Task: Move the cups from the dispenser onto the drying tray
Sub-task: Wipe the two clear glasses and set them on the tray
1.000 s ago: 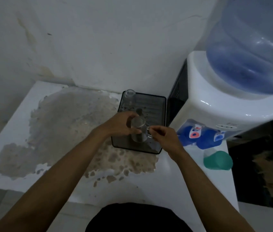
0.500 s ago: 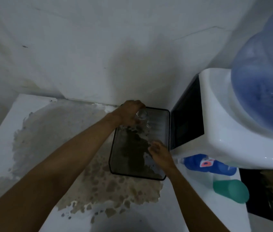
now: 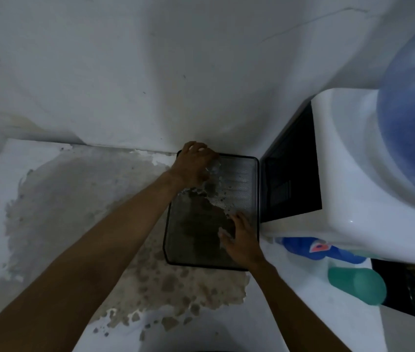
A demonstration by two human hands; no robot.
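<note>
A black mesh drying tray [image 3: 242,174] lies on the white table beside the water dispenser [image 3: 353,189]. My left hand [image 3: 193,163] is at the tray's far left corner, wrapped around a clear glass cup [image 3: 214,168] that is mostly hidden under the fingers. My right hand [image 3: 239,237] rests on the tray's near right part with its fingers spread and nothing in it. A green cup [image 3: 356,285] lies on its side under the dispenser's blue taps [image 3: 320,250].
The table top [image 3: 38,174] has a large patch of peeled, stained surface left of the tray. A white wall rises right behind the tray. The dispenser's blue bottle [image 3: 414,118] stands at the right. A dark gap lies beyond the table's right edge.
My left hand carried the clear cup from the tray's front to its far left corner. My right hand let go of the cup and settled on the tray. The camera tilted closer.
</note>
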